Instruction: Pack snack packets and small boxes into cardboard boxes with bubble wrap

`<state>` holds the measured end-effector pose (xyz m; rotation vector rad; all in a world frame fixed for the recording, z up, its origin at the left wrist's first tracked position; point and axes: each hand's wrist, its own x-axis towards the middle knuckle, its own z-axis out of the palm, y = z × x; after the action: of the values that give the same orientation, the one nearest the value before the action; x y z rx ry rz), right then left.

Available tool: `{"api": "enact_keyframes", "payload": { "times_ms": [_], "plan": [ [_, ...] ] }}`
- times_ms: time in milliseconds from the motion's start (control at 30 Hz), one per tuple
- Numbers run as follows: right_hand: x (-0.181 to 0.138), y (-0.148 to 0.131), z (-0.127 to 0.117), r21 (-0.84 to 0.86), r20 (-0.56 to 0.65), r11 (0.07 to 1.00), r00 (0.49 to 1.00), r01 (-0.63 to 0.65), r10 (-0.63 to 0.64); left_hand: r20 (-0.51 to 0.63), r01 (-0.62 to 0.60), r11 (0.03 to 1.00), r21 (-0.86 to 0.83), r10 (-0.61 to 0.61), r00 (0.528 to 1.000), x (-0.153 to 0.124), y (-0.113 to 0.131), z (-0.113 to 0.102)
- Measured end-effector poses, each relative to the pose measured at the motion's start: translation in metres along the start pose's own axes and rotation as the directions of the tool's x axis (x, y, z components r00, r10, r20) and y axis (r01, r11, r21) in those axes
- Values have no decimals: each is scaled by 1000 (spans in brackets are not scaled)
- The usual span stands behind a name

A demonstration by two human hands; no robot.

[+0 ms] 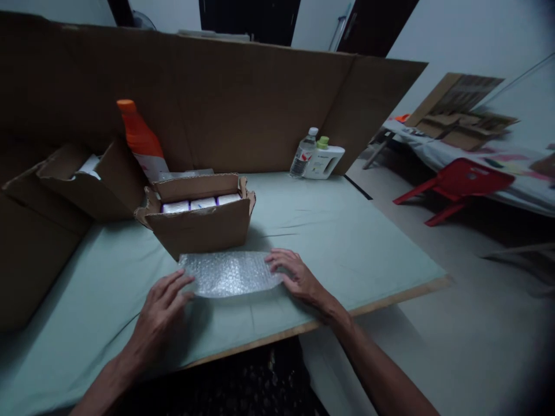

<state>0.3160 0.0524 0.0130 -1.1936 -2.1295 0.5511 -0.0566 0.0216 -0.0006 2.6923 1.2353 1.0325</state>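
Observation:
A flat piece of bubble wrap (232, 274) lies across the table in front of me, just before the open cardboard box. My right hand (299, 280) holds its right end, fingers over the top and thumb at the near edge. At the left end is my left hand (162, 306), its fingers apart and the tips touching the edge of the wrap. Behind the wrap stands the cardboard box (203, 228) with its flaps up. Inside it, several white packs with purple edges (203, 203) sit in a row.
Cardboard panels (260, 104) wall the table's back. An orange bottle (141, 141) and another open carton (113, 190) stand at left. A clear bottle (303, 153) and a white jug (325, 162) are at back right. Beyond the table is a red chair (468, 182).

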Motion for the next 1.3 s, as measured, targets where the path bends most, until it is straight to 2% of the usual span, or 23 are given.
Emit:
{"api": "enact_keyframes", "payload": {
  "times_ms": [33, 100, 167, 233, 300, 400, 467, 500, 533, 600, 667, 700, 767, 833, 933, 1000, 1067, 1133, 1167, 1233, 1300],
  "plan": [
    [-12, 4, -5, -22, 50, 1000, 999, -11, 12, 97, -33, 999, -29, 36, 995, -10, 0, -4],
    [-33, 11, -12, -94, 88, 992, 992, -78, 87, 214, -2, 995, -102, 24, 976, -27, 2, -11],
    [-40, 12, -13, -144, 31, 979, 988, -144, 150, 209, 100, 987, -123, -73, 975, -32, 5, -14],
    [-33, 1, -8, -164, -39, 975, 989, -148, 144, 131, 149, 984, -95, -136, 982, -23, 8, -7],
    [-16, -16, 6, -166, -48, 982, 996, -85, 78, 90, 145, 987, -63, -139, 986, -6, 12, 9],
    [3, -38, 35, -153, 116, 985, 991, 85, -68, 172, 142, 988, -66, -129, 977, 17, 15, 36],
    [2, -37, 45, -147, 209, 979, 972, 140, -107, 238, 167, 982, -90, -142, 961, 19, 11, 43],
    [-2, -31, 45, -154, 204, 980, 974, 126, -94, 253, 192, 976, -99, -162, 954, 16, 8, 42],
    [-8, -24, 43, -168, 156, 982, 986, 81, -54, 247, 226, 969, -99, -196, 949, 12, 4, 39],
    [-20, -7, 32, -207, -22, 976, 998, -67, 63, 198, 316, 947, -46, -302, 933, 3, -4, 29],
    [-29, 4, 21, -264, -188, 942, 969, -209, 162, 148, 401, 914, 66, -406, 902, 2, -7, 23],
    [-31, 6, 19, -303, -234, 918, 954, -256, 189, 143, 426, 896, 126, -441, 886, 4, -5, 23],
    [-30, 2, 23, -392, -250, 873, 947, -289, 201, 177, 435, 875, 212, -472, 863, 15, 4, 32],
    [-26, -7, 36, -448, -205, 856, 961, -260, 184, 223, 423, 878, 223, -469, 855, 26, 17, 47],
    [-21, -18, 54, -411, -158, 890, 977, -196, 142, 259, 452, 886, 104, -463, 848, 35, 34, 68],
    [-19, -22, 54, -312, -170, 936, 979, -162, 112, 208, 461, 886, -45, -443, 872, 36, 41, 70],
    [-17, -27, 40, -191, -213, 975, 975, -110, 68, 85, 371, 909, -190, -361, 928, 37, 45, 59],
    [-11, -38, 16, -97, -274, 995, 962, -30, 3, -67, 212, 943, -258, -237, 969, 44, 50, 35],
    [-5, -46, 1, -73, -314, 997, 949, 15, -37, -138, 133, 958, -253, -172, 975, 51, 51, 20],
    [13, -66, -28, -73, -406, 992, 905, 105, -125, -275, 25, 987, -159, -69, 959, 72, 51, -13],
    [43, -87, -53, -122, -486, 977, 848, 174, -212, -393, -50, 999, 1, 47, 918, 100, 42, -44]
  ]
}}
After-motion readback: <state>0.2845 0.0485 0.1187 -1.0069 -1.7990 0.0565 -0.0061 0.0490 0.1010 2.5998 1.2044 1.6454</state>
